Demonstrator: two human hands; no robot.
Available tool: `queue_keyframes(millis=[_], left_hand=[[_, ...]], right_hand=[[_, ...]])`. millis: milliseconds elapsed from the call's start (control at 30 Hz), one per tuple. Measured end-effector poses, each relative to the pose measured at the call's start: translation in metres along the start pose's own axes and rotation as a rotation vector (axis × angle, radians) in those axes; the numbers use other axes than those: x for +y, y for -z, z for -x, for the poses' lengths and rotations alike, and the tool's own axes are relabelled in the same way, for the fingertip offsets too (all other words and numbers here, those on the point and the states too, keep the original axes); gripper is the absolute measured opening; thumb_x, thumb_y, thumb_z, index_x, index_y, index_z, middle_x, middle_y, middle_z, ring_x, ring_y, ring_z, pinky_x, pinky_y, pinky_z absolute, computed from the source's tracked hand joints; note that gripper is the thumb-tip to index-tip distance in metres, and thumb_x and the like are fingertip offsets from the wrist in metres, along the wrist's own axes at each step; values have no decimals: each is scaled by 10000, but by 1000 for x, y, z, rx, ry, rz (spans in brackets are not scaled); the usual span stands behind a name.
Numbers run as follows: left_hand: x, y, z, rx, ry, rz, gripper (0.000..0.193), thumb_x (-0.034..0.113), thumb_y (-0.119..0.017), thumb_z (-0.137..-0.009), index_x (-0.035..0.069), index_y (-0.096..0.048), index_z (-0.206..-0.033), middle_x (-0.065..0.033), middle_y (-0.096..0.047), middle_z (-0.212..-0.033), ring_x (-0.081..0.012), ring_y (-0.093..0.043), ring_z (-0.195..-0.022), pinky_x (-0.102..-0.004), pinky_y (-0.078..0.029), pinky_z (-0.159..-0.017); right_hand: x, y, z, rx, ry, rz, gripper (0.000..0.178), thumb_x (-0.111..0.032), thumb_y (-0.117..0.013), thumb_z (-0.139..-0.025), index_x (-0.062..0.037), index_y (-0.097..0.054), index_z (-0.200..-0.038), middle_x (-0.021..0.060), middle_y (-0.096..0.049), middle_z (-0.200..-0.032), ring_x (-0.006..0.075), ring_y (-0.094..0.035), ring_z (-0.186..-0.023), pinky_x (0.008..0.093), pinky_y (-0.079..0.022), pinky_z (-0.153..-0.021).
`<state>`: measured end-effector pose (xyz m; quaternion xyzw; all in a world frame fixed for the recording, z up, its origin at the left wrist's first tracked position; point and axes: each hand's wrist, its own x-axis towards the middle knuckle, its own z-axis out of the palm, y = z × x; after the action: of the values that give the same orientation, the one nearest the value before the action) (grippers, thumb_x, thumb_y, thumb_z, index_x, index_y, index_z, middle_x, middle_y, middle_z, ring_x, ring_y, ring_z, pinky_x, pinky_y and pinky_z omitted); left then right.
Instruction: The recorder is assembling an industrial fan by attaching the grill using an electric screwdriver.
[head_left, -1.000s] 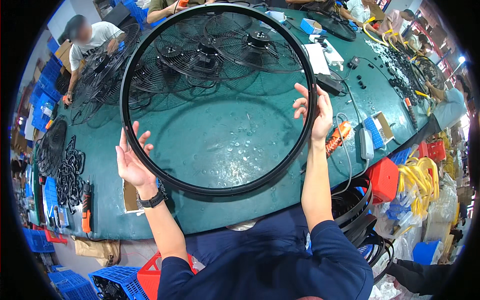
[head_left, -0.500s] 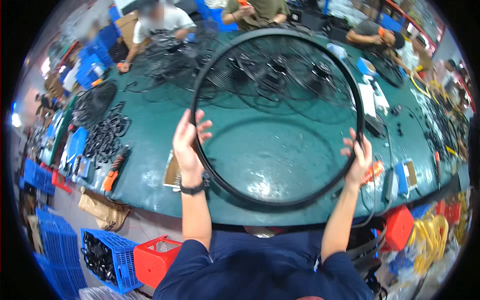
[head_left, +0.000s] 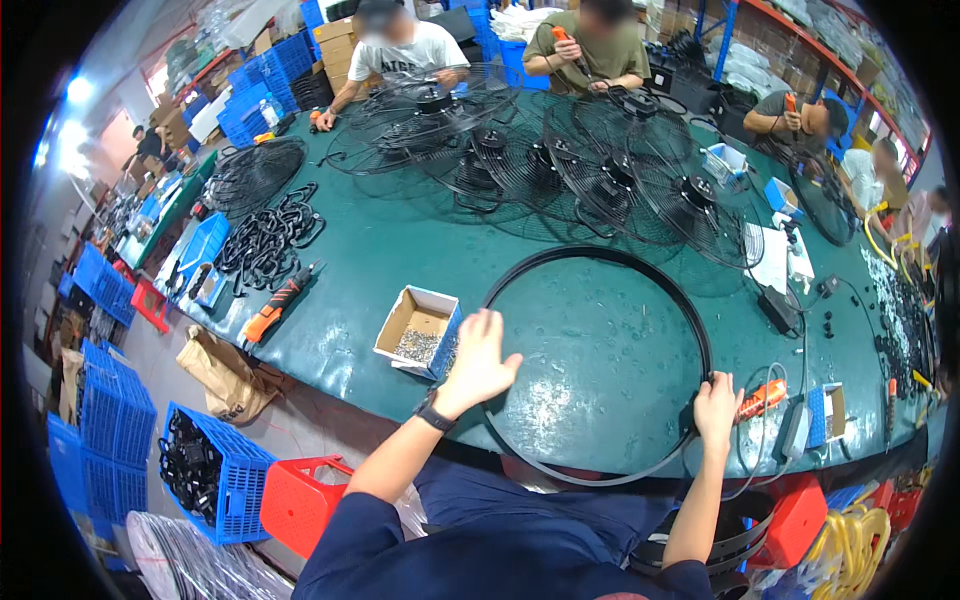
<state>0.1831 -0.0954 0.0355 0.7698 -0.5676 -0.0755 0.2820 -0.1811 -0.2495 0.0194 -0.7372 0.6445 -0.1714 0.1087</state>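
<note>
A large black ring (head_left: 587, 252) lies on the green table, its near side reaching the front edge. My right hand (head_left: 716, 408) closes on the right side of this ring, next to a small dark lump on the rim. Over the ring's left side is my left hand (head_left: 480, 368), open, its fingers stretched and thumb apart; it covers part of the rim, so contact there cannot be made out. Just left of that hand stands an open box of small metal screws (head_left: 415, 345). An orange power screwdriver (head_left: 762, 400) lies right of my right hand.
Several black fan guards with motors (head_left: 615, 178) crowd the far side. Left are a pile of black parts (head_left: 270, 238) and another orange screwdriver (head_left: 272, 312). A small blue-sided box (head_left: 827, 415) and cables lie right. Red stools flank me; co-workers sit across the table.
The ring, held up between both hands before, is down on the table. My left hand has come off its rim and opened; my right hand moved lower with it. The view has shifted.
</note>
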Motion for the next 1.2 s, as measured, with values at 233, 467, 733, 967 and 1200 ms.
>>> queue_keyframes(millis=[233,467,733,967,1200], left_hand=[[-4,43,-75,4,-97,-41,689,246,-630,-801,-68,-374,-1359,-341,-353,-1384,-457,-323,-1314,-469,-288,-1099],[-59,115,-239,645,-232,-517,623,270,-653,-794,-58,-459,-1287,-263,-447,-1317,-420,-372,-1272,-471,-306,-1076],[-100,121,-305,312,-57,-671,324,361,-641,-823,53,-633,-924,-147,-625,-908,-312,-621,-874,-442,-466,-760],[-93,149,-291,859,-322,-343,216,259,-660,-780,66,-587,-714,-140,-597,-737,-331,-606,-698,-436,-467,-614],[-84,250,-225,1144,283,-82,424,472,-640,-810,51,-689,-781,-180,-663,-763,-347,-633,-704,-437,-462,-618]], right_hand=[[27,-8,17,390,76,-99,408,-227,-578,-878,40,-548,-1185,241,-490,-1324,405,-314,-1346,573,-116,-1120],[60,-19,28,516,35,-55,204,-92,-602,-764,37,-651,-915,173,-497,-1341,386,-268,-1371,554,-126,-1128],[45,-16,27,520,34,-43,109,-75,-611,-732,-1,-649,-803,131,-580,-1203,378,-313,-1346,574,-130,-1126],[46,-19,24,533,66,-35,66,-71,-613,-737,-20,-635,-774,104,-589,-1136,366,-331,-1337,583,-143,-1120],[50,-13,32,562,71,-34,55,-67,-623,-739,-30,-648,-769,85,-606,-1113,354,-340,-1333,577,-148,-1118]])
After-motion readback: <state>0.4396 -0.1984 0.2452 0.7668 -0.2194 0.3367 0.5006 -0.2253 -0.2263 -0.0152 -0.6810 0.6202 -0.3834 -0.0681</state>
